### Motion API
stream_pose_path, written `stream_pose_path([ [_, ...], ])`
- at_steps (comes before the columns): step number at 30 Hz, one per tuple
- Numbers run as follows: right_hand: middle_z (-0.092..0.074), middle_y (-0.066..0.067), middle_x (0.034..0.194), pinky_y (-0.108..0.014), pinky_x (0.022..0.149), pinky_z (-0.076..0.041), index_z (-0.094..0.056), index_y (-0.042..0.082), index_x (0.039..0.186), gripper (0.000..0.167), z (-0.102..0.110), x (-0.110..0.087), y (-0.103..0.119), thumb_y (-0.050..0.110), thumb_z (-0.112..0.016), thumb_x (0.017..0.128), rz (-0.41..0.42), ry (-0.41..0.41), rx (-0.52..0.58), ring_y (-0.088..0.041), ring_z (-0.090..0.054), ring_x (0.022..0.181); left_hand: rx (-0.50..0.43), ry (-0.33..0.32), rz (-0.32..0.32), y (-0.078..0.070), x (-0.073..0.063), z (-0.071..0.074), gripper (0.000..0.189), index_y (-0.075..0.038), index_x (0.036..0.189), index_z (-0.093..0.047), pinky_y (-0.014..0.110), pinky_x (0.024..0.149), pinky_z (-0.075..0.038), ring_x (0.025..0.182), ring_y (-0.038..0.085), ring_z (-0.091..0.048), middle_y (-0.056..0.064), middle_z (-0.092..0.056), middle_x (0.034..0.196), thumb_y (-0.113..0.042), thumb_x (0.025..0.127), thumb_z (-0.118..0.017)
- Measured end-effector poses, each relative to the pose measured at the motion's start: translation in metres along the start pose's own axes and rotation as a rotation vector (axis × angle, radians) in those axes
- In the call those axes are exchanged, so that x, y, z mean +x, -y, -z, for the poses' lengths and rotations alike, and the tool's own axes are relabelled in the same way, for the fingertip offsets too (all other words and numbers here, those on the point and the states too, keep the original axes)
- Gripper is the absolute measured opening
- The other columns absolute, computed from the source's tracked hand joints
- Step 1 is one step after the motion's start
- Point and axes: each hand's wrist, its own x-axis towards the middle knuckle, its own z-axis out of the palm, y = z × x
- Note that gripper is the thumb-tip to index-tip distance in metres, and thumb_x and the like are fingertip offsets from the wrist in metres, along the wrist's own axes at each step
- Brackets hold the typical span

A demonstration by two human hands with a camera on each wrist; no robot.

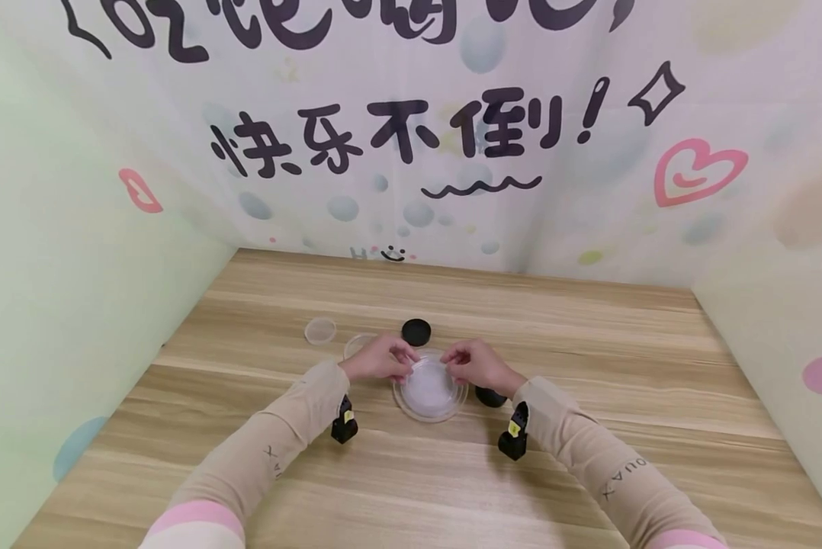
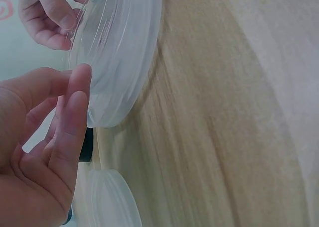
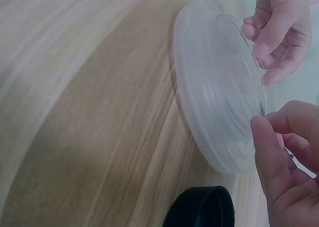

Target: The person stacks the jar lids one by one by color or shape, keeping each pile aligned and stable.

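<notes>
Both hands pinch the rim of a thin clear plastic lid (image 3: 251, 62) from opposite sides. My left hand (image 1: 383, 358) has its thumb and fingers at the left edge, and my right hand (image 1: 478, 364) holds the right edge. Directly below lies a wider, frosted round lid (image 1: 430, 408), flat on the table; several ridges show through the clear plastic, so how many pieces are stacked there I cannot tell. In the left wrist view the left fingertips (image 2: 77, 97) meet at the lid's edge.
A black round lid (image 1: 416, 332) lies behind the stack, and another black lid (image 1: 490, 397) is partly under the right hand. Two smaller clear lids, one farther left (image 1: 320, 331) and one partly behind the left hand (image 2: 114, 202), rest on the wooden table (image 1: 589, 335).
</notes>
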Motion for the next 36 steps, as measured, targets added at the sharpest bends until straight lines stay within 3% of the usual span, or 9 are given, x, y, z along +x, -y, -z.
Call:
stream_pose_path([
  [6,-0.058,-0.01,0.074,-0.031,0.055,-0.052,-0.06,-0.01,0.091,0.014,-0.002,0.01,-0.022,-0.007,-0.056,0.078,-0.021,-0.009,-0.012,-0.017,-0.056,0.061,-0.013,0.002,-0.012,0.003,0.002,-0.001,0.02,0.007,0.096,-0.062,0.028,0.055,-0.053,0.056,0.015,-0.06,0.012,-0.061,0.074,0.006,0.076,-0.061],
  [15,-0.058,-0.008,0.072,-0.026,0.051,-0.05,-0.061,-0.009,0.09,0.013,-0.001,0.012,-0.026,-0.006,-0.057,0.078,-0.001,0.002,-0.018,-0.013,-0.054,0.057,-0.002,-0.003,-0.046,0.005,0.002,0.0,0.019,0.007,0.096,-0.062,0.023,0.053,-0.051,0.055,0.01,-0.058,0.01,-0.061,0.073,0.005,0.076,-0.061],
  [29,-0.059,-0.007,0.073,-0.024,0.052,-0.05,-0.062,-0.008,0.09,0.012,0.001,0.011,-0.023,-0.003,-0.058,0.08,-0.014,-0.005,-0.044,-0.01,-0.053,0.057,-0.027,-0.001,-0.005,0.005,0.0,0.001,0.021,0.005,0.1,-0.062,0.027,0.058,-0.053,0.059,0.013,-0.059,0.011,-0.059,0.08,0.002,0.078,-0.062],
  [36,-0.06,-0.008,0.075,-0.026,0.052,-0.05,-0.062,-0.006,0.092,0.014,0.003,0.015,-0.016,0.001,-0.058,0.081,-0.007,-0.013,-0.048,-0.012,-0.054,0.056,-0.039,-0.055,0.048,0.0,-0.004,0.012,0.023,0.005,0.104,-0.06,0.036,0.063,-0.053,0.064,0.021,-0.062,0.011,-0.059,0.082,0.0,0.081,-0.059],
])
